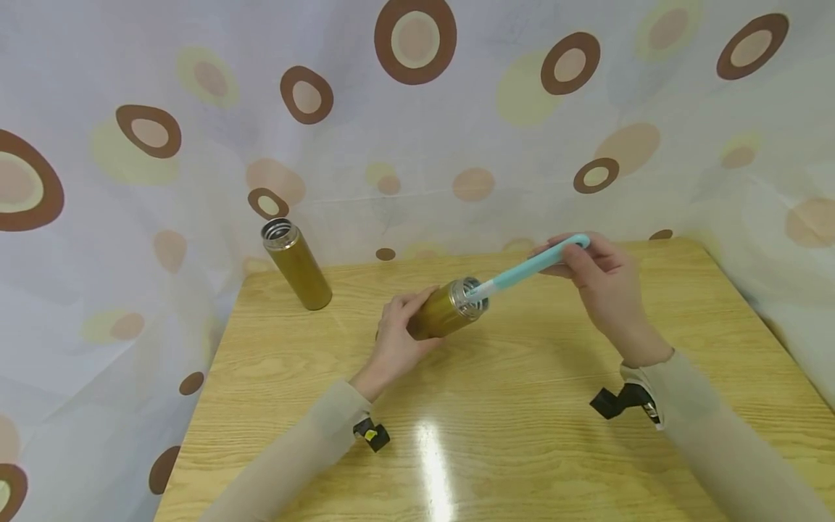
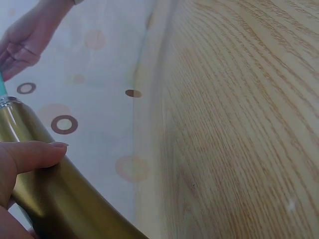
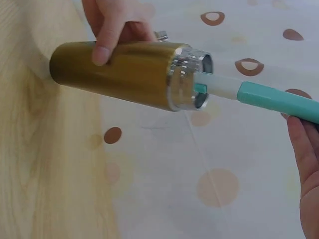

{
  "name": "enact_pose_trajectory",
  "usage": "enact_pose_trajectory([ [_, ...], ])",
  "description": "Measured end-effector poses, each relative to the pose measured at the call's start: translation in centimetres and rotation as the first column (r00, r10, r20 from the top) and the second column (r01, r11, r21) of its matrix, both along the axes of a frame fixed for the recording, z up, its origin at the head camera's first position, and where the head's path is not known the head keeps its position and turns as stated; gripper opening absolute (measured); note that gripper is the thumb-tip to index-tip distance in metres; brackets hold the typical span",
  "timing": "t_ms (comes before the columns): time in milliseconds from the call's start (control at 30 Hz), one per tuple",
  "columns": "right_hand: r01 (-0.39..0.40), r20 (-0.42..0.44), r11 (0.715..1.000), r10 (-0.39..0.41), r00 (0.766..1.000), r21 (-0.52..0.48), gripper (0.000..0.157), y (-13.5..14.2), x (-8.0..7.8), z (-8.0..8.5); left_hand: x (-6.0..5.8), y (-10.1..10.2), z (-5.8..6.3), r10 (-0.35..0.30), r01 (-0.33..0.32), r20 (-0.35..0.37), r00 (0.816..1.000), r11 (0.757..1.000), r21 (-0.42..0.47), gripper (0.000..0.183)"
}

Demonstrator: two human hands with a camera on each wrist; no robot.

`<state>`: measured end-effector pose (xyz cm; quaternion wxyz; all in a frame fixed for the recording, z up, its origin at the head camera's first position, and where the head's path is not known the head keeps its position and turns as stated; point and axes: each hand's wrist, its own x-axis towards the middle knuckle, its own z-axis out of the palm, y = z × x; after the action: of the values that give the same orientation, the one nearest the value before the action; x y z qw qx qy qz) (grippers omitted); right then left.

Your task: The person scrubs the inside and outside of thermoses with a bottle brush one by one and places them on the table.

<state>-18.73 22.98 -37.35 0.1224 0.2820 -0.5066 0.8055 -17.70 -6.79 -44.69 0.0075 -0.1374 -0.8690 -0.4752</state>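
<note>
My left hand grips a gold vacuum flask round its body, tilted with its open steel mouth up and to the right. In the left wrist view the thumb lies across the gold flask. My right hand pinches the far end of a bottle brush with a teal handle. The white neck of the bottle brush enters the flask's mouth in the right wrist view; its head is hidden inside.
A second gold flask, lidless, stands upright at the back left of the wooden table. A patterned curtain hangs behind the table and along both sides. Black straps are on both wrists.
</note>
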Motion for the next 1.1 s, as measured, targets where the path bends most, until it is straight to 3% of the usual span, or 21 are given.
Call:
enact_pose_trajectory([
  [133, 0.032, -0.004, 0.998, -0.032, 0.999, -0.061, 0.021, 0.1, -0.1, 0.5, 0.0, 0.0, 0.0, 0.000, 0.000, -0.001, 1.000, 1.000, -0.002, 0.085],
  [267, 0.029, -0.001, 0.998, -0.029, 1.000, -0.049, 0.021, -0.4, -0.2, 0.0, -0.1, 0.0, 0.0, -0.002, 0.002, -0.004, 1.000, 1.000, -0.005, 0.085],
  [400, 0.033, 0.018, 0.998, -0.034, 0.999, 0.059, 0.022, -1.1, -0.1, -1.1, -0.1, 0.2, -0.1, -0.004, 0.004, -0.011, 1.000, 1.000, -0.007, 0.085],
  [567, 0.038, 0.046, 0.975, -0.049, 0.998, 0.218, 0.022, -1.8, 0.1, -2.4, -0.1, 0.4, 0.0, -0.014, 0.014, -0.016, 1.000, 1.000, -0.009, 0.085],
  [667, 0.043, 0.048, 0.967, -0.057, 0.997, 0.251, 0.023, -1.9, 0.2, -2.6, -0.2, 0.5, 0.1, -0.012, 0.012, -0.013, 1.000, 1.000, -0.005, 0.085],
  [1100, 0.022, 0.020, 1.000, -0.022, 1.000, 0.001, 0.022, 0.2, 0.2, -0.1, -0.3, 0.3, -0.1, 0.005, -0.005, -0.008, 1.000, 1.000, -0.022, 0.085],
])
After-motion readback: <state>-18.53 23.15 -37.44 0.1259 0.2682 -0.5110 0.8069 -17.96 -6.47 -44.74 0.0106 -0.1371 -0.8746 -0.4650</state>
